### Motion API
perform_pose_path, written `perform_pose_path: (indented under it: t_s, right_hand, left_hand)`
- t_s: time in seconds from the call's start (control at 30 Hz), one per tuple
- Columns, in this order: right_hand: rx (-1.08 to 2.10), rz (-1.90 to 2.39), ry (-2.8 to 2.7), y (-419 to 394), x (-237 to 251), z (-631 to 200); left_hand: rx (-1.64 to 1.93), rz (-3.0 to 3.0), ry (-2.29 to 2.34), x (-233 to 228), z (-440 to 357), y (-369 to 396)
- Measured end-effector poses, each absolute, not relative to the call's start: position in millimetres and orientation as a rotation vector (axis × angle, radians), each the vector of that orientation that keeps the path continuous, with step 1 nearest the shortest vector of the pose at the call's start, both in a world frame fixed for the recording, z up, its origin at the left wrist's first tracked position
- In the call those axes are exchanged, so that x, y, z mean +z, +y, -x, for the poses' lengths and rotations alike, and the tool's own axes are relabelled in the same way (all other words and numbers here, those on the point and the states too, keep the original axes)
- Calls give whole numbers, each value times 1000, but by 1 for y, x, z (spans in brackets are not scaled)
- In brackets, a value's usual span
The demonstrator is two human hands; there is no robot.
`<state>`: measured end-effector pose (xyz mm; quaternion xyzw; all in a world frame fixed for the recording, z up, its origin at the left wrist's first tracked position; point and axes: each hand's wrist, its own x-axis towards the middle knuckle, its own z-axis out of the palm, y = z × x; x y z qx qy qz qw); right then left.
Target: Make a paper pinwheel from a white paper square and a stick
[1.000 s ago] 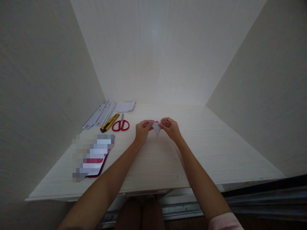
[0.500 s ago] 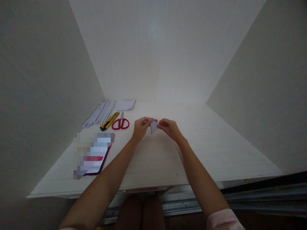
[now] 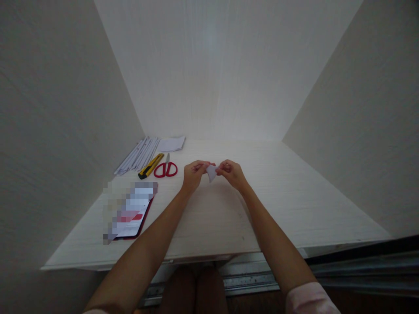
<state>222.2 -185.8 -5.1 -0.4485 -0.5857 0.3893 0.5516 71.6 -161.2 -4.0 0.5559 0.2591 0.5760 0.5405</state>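
A small folded piece of white paper [image 3: 211,173] is held up between my two hands, over the middle of the table. My left hand [image 3: 194,173] pinches its left edge between thumb and fingers. From the other side, the thumb and fingertips of my right hand [image 3: 231,172] grip its right edge. The paper tapers to a point at the bottom. Its finer folds are too small to make out, and the fingers cover its upper edges.
Red-handled scissors [image 3: 166,169] and a yellow box cutter [image 3: 151,166] lie left of my hands. Behind them are several folded paper strips [image 3: 139,155] and a stack of white paper [image 3: 172,144]. A phone [image 3: 132,213], partly blurred, rests near the left front. Walls enclose the table [image 3: 294,196].
The paper has turned slightly between my fingers, and my right fingers have shifted their grip on it a little. The whole view has moved slightly.
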Motion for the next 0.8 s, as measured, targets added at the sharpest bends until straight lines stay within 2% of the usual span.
perform_pose_path:
  t_s: [0.2,0.8]
  right_hand:
    - [1248,943,-1083,-186,-10,-211]
    - [1211,907,-939,-185,-10,-213]
  left_hand:
    - [1427,-1238,597,-6,-72,-161]
    - [1388,-1056,487,-7,-76,-160]
